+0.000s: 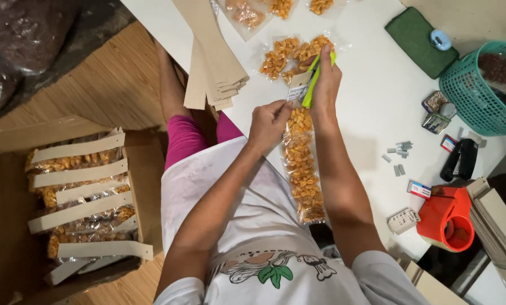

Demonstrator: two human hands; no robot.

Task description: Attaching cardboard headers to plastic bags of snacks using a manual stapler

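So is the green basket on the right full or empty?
Partly filled: the green basket holds a bag of brown pieces; its mesh wall shows beside it.

I see bright, even light from above on the white table [371, 101]; soft shadows, slight glare on plastic, dim upper left corner, edges bend a little.

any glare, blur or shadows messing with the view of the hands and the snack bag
Head view: even overhead light, soft shadows on the white table; mild glare on the clear snack bag; left hand and right hand with the green stapler are sharp; wide-angle bending at the edges.
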